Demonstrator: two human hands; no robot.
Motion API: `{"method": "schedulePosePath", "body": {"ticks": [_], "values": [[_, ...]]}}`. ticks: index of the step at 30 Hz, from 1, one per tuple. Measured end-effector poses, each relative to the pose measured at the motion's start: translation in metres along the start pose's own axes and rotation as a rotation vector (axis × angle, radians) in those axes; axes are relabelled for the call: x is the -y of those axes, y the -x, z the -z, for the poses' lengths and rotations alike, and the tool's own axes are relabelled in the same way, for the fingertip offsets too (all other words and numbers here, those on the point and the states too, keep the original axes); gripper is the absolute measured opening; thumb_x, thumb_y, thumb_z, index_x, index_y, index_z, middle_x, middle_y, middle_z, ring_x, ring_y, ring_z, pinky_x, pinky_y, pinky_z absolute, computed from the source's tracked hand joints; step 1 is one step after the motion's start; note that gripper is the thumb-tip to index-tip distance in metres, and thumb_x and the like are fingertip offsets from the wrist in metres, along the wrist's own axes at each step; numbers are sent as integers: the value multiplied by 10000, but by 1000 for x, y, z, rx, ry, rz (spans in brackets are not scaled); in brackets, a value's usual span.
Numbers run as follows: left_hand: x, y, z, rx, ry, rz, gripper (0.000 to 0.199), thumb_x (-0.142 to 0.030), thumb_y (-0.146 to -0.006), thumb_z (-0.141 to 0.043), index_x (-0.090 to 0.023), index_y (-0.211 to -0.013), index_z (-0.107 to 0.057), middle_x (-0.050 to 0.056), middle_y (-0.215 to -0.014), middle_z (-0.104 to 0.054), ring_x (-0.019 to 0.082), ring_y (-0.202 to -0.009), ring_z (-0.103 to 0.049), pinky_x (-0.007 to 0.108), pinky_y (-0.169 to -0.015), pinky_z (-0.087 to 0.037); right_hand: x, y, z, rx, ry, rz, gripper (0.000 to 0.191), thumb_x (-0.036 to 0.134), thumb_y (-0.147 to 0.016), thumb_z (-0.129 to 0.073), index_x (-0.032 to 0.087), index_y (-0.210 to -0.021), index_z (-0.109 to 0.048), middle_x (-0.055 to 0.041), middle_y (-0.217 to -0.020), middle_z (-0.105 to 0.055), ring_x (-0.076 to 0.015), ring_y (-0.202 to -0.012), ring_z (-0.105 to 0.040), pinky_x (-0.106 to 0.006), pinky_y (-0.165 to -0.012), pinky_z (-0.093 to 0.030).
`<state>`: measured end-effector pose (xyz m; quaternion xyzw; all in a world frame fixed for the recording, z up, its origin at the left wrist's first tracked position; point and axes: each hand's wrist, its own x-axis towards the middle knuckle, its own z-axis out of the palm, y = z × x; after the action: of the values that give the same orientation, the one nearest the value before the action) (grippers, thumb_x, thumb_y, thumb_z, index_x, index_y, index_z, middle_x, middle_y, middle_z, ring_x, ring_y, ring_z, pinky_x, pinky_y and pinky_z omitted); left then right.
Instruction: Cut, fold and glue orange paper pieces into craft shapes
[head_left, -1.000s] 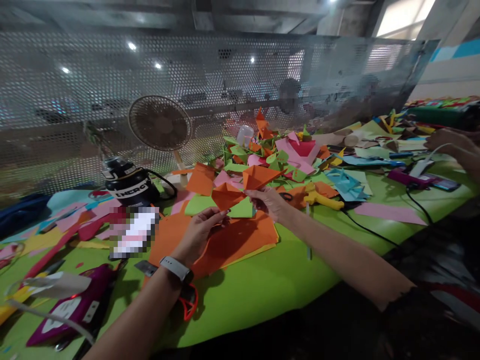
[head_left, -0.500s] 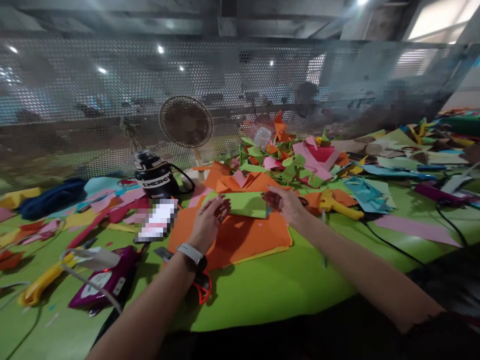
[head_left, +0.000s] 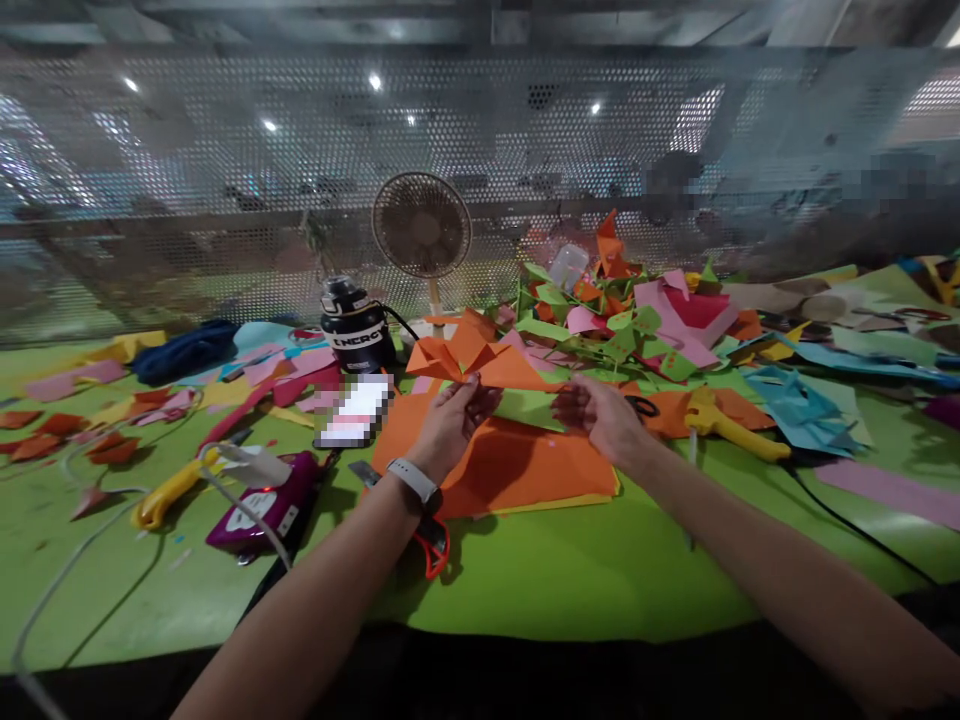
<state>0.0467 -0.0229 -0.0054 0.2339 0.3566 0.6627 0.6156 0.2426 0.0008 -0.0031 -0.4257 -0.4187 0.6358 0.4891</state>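
My left hand point(head_left: 459, 418), with a watch on the wrist, is closed on the near edge of a folded orange paper piece point(head_left: 514, 368). The fingers of my right hand point(head_left: 600, 420) pinch its pointed right end. Folds stand up toward the left of this piece. Beneath it, partly hidden, is a light green paper point(head_left: 525, 407) between the hands. Under both lies a stack with a large orange sheet point(head_left: 532, 470) on top and a yellow edge showing. Red-handled scissors point(head_left: 433, 550) rest beside my left wrist, partly covered by it.
A yellow glue gun point(head_left: 739, 430) lies to the right, another point(head_left: 176, 490) to the left near a purple power strip point(head_left: 266, 510). Behind stand a black bottle point(head_left: 354, 335) and a fan point(head_left: 422, 225). A phone point(head_left: 356, 412) and a heap of paper cutouts point(head_left: 630, 320) also occupy the table.
The orange folded piece, earlier behind the green paper, is now held between my hands above it. The view has turned left, so things appear farther right.
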Motion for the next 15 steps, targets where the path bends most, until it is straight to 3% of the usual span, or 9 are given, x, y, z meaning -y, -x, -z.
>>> {"method": "schedulePosePath", "body": {"ticks": [3, 5, 7, 10, 15], "values": [[-11, 0, 3, 52, -122, 116, 136, -145, -813, -689, -130, -687, -640, 31, -617, -691, 124, -602, -688, 247, -705, -572, 7, -2, 11, -44, 232, 359, 180, 268, -757, -633, 213, -916, -696, -64, -906, -732, -200, -847, -684, -333, -782, -538], [-15, 1, 6, 128, -220, 212, 92, -154, -790, -718, -125, -719, -667, 51, -630, -697, 142, -605, -690, 255, -681, -578, 10, 3, 13, 85, 487, 637, 425, 183, -693, -663, 278, -1106, -678, -47, -1244, -635, -237, -1160, -572, -396, -989, -445], [-17, 1, 9, 198, -284, 276, 77, -163, -763, -748, -128, -737, -684, 63, -645, -703, 156, -614, -693, 262, -661, -581, 11, 10, 10, 263, 726, 820, 576, 116, -673, -638, 335, -1205, -642, 11, -1464, -441, -256, -1362, -367, -451, -1127, -278], [-15, 0, 12, 286, -335, 345, 101, -180, -724, -785, -125, -744, -702, 75, -664, -712, 156, -594, -685, 271, -644, -580, 6, 19, 2, 449, 915, 899, 616, 41, -670, -567, 398, -1163, -662, 106, -1530, -301, -259, -1442, -189, -499, -1173, -123], [-13, 2, 11, 303, -358, 360, 132, -184, -690, -813, -122, -713, -698, 46, -589, -688, 132, -517, -654, 248, -595, -569, 4, 24, -1, 563, 949, 875, 530, 38, -681, -582, 414, -1031, -716, 127, -1477, -377, -290, -1453, -125, -580, -1156, -84]]}}
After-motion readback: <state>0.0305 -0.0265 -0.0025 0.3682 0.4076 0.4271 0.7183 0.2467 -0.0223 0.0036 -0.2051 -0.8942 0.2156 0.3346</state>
